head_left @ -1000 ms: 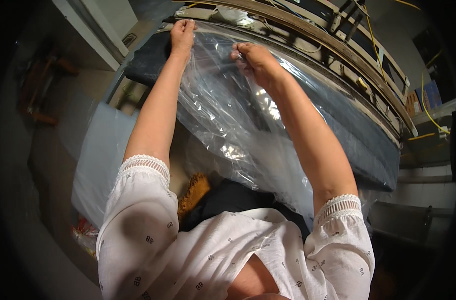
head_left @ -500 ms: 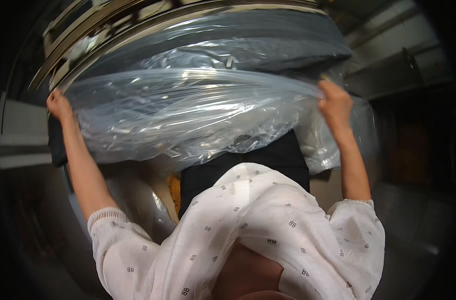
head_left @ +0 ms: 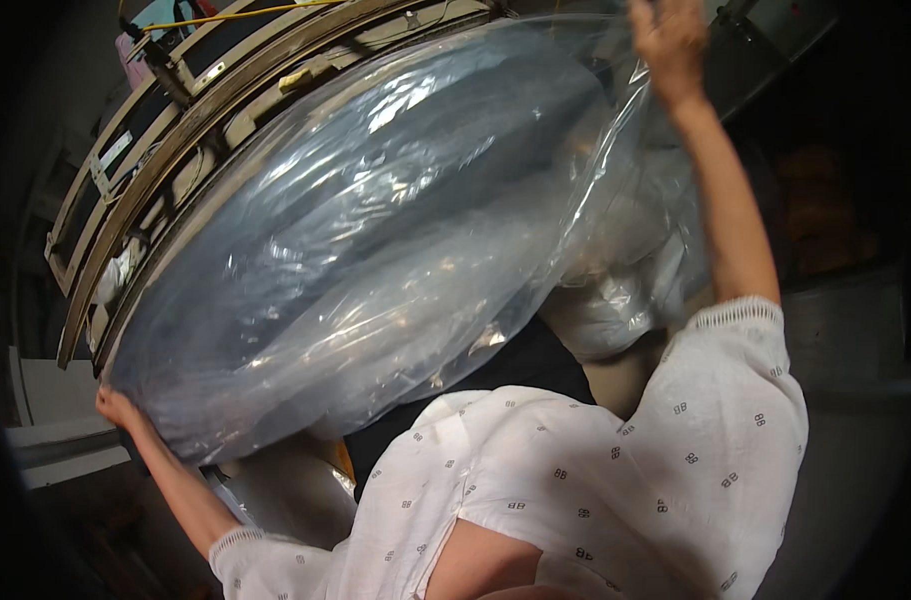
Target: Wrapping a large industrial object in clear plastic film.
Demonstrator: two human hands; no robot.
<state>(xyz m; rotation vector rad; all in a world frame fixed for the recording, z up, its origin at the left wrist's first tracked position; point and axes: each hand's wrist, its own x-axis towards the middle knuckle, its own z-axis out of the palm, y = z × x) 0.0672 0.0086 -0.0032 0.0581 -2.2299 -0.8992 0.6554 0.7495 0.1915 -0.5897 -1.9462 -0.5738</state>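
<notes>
A big clear plastic sheet (head_left: 405,300) is stretched slantwise across my lap, glossy and partly see-through. My left hand (head_left: 121,408) is closed on its lower left end. At the top right, my right hand (head_left: 672,50) grips the opposite end, held high and away from my body; its fingertips are partly cut off by the picture's edge. Taut folds run down from the right hand. Whether the sheet is one layer or several, I cannot tell. Beneath it show my dark trousers (head_left: 530,365).
Long brown rails of a workbench or machine (head_left: 145,225) curve along the far left side, with a yellow cord (head_left: 245,14) above. More crumpled clear plastic (head_left: 615,315) bulges beside my right leg. Another piece of clear plastic (head_left: 295,485) lies low on the left.
My right hand has swung up and away, while my left has dropped lower. The sheet has gone from bunched and roughly level to spread wide and slanting. The view has turned.
</notes>
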